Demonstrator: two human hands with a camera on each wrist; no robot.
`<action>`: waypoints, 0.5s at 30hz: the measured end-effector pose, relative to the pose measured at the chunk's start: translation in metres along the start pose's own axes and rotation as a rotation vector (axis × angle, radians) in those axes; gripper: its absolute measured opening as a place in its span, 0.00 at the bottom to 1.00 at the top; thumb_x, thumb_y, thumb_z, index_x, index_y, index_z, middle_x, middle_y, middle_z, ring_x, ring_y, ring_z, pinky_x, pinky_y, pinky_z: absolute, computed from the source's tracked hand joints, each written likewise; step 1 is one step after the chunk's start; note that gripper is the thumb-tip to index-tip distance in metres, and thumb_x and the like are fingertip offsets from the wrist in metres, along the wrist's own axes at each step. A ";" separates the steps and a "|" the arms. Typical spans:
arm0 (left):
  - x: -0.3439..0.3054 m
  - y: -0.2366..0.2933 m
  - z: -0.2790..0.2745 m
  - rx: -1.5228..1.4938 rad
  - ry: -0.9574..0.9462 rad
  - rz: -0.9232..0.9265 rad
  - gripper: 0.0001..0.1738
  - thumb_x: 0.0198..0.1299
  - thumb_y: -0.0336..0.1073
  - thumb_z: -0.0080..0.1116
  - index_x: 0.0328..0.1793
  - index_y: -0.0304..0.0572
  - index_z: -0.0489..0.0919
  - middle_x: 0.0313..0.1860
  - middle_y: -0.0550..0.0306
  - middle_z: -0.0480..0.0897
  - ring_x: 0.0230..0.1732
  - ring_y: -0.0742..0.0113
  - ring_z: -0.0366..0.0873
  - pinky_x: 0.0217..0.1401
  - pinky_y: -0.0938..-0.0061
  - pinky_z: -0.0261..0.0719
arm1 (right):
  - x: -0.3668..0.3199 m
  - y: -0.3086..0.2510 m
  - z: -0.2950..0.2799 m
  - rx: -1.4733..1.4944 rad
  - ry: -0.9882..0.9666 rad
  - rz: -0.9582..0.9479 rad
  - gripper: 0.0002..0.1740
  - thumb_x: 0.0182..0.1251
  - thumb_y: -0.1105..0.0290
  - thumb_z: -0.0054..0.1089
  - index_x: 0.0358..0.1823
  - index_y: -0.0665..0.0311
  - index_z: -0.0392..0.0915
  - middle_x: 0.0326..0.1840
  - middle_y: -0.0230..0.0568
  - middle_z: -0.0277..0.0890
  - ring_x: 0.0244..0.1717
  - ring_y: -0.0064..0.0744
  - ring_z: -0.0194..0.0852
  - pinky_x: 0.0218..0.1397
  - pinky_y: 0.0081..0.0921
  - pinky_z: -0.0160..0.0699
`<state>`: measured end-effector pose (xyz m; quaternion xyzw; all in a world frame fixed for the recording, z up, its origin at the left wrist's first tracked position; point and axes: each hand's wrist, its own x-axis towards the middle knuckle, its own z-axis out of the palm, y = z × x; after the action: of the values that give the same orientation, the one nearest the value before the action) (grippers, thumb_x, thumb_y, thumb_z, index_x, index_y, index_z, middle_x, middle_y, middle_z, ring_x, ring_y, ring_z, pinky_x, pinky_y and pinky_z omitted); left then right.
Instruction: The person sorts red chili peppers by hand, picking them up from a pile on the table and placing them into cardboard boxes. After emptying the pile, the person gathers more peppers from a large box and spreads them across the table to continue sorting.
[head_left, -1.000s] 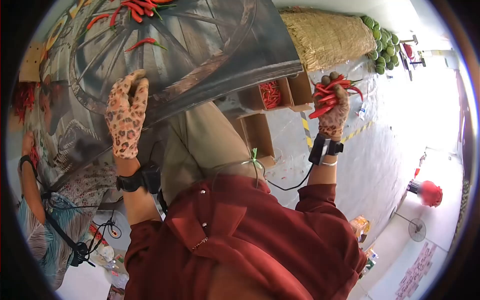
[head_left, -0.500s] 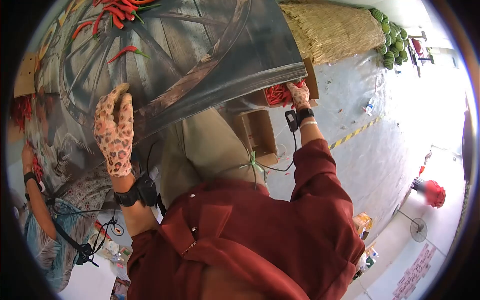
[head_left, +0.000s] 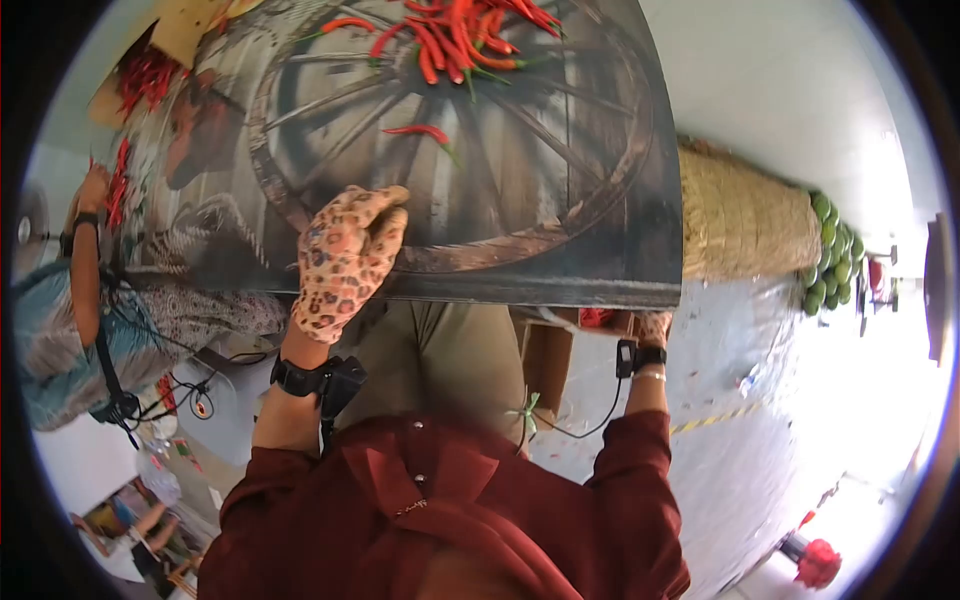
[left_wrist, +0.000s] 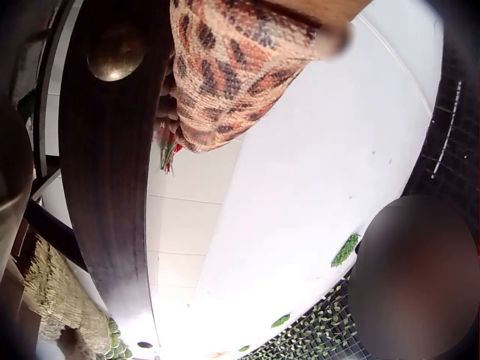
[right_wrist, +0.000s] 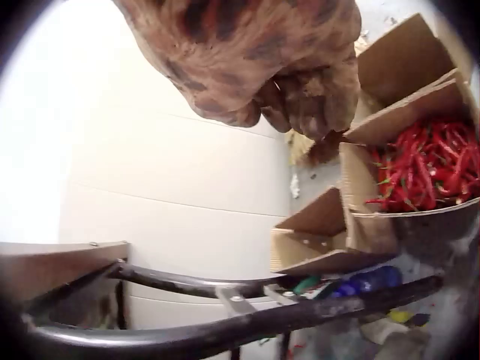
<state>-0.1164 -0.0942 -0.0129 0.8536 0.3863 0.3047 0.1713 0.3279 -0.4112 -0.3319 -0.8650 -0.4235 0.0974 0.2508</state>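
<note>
My left hand (head_left: 350, 262), in a leopard-print glove, hovers over the near side of a dark table (head_left: 590, 290) printed with a wagon wheel. Its fingers are bent loosely, and nothing shows between thumb and fingers. Ahead of it lies a single red chilli (head_left: 420, 130), with a pile of chillies (head_left: 450, 40) farther back. My right hand (head_left: 655, 325) is below the table's right corner, partly hidden by the edge. In the right wrist view its fingers (right_wrist: 319, 94) are loosely curled, no chillies showing in them, close by a cardboard box (right_wrist: 360, 169) of red chillies (right_wrist: 431, 165).
A second cardboard box (head_left: 545, 365) stands below the table. Black metal rails (right_wrist: 225, 330) cross low in the right wrist view. Another person's arm (head_left: 85, 250) is at the left, near more chillies (head_left: 118, 185). A straw bundle (head_left: 750, 215) and watermelons (head_left: 832, 255) are at the right.
My right hand has carried a handful of chillies to the box under the table, and none show in it now. The head view has turned; the left hand keeps nearly the same pose.
</note>
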 end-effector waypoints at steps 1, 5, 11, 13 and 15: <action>0.000 -0.002 -0.001 -0.023 -0.024 -0.020 0.10 0.56 0.32 0.59 0.45 0.43 0.82 0.38 0.53 0.81 0.41 0.56 0.79 0.46 0.66 0.77 | 0.008 -0.049 -0.032 0.447 0.021 0.224 0.15 0.65 0.65 0.55 0.48 0.67 0.75 0.48 0.38 0.79 0.49 0.34 0.76 0.53 0.24 0.75; 0.000 -0.002 -0.006 -0.032 -0.053 -0.031 0.14 0.56 0.30 0.58 0.50 0.42 0.81 0.42 0.52 0.80 0.42 0.56 0.78 0.45 0.67 0.77 | 0.049 -0.150 -0.128 0.715 0.372 0.416 0.13 0.69 0.62 0.53 0.40 0.66 0.78 0.32 0.32 0.77 0.32 0.25 0.76 0.34 0.20 0.74; 0.040 -0.029 0.016 0.073 0.048 0.301 0.18 0.57 0.30 0.55 0.55 0.44 0.79 0.51 0.50 0.78 0.48 0.56 0.78 0.53 0.69 0.77 | 0.107 -0.286 -0.196 0.787 0.669 -0.094 0.13 0.69 0.63 0.54 0.44 0.66 0.77 0.32 0.33 0.75 0.29 0.19 0.71 0.26 0.16 0.67; 0.058 -0.044 0.037 0.115 0.008 0.403 0.18 0.58 0.31 0.53 0.56 0.44 0.78 0.54 0.51 0.77 0.52 0.56 0.76 0.57 0.69 0.76 | 0.111 -0.371 -0.208 0.994 0.562 -0.089 0.13 0.69 0.63 0.53 0.44 0.66 0.77 0.31 0.33 0.74 0.28 0.19 0.69 0.26 0.17 0.67; 0.074 -0.054 0.040 0.173 -0.048 0.483 0.18 0.59 0.32 0.51 0.56 0.45 0.77 0.58 0.52 0.76 0.56 0.57 0.75 0.60 0.69 0.74 | 0.127 -0.429 -0.197 1.196 0.413 -0.071 0.13 0.69 0.64 0.53 0.43 0.66 0.77 0.30 0.33 0.73 0.27 0.18 0.68 0.26 0.17 0.67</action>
<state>-0.0817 -0.0051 -0.0427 0.9396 0.1914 0.2823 0.0290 0.1886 -0.1600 0.0633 -0.5616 -0.2669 0.1400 0.7705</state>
